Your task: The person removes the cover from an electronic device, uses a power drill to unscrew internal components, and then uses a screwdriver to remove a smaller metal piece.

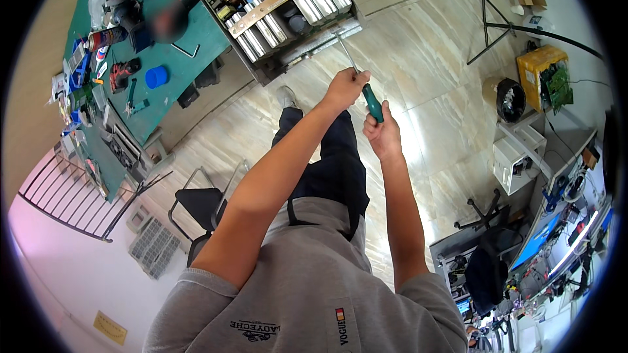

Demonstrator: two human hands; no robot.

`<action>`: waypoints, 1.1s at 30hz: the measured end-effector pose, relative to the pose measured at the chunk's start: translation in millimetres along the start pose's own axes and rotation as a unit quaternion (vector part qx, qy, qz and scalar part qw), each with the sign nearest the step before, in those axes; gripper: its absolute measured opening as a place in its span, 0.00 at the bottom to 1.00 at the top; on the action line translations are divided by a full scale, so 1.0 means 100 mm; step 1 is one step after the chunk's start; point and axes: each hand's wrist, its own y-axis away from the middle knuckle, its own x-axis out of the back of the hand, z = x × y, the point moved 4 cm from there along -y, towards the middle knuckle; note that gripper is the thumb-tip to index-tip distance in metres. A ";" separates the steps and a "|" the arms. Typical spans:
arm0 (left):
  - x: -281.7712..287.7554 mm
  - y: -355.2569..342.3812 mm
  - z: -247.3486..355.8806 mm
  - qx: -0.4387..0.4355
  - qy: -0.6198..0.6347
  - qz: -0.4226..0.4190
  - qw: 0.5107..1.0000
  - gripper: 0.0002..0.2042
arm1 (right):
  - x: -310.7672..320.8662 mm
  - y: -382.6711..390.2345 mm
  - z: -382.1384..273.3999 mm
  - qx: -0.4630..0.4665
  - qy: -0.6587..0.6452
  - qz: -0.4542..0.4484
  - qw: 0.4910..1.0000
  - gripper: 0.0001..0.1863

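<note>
Gripped by the left hand (343, 90) and the right hand (386, 134), the green-handled steel screwdriver (372, 101) was pointed at the open grey metal cabinet (320, 44), whose silver rectangular modules (330, 0) were still fitted, completed work being indiscernible.

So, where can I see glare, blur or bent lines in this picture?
Head view: white glare on the floor beside the right hand; head view: a blurred dark patch on the green tabletop; head view: black railing bent near the rim.
</note>
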 end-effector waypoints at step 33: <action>-0.07 0.00 0.18 0.095 -0.124 -0.133 0.979 0.19 | -0.22 0.15 0.01 0.129 -0.012 0.058 0.990 0.26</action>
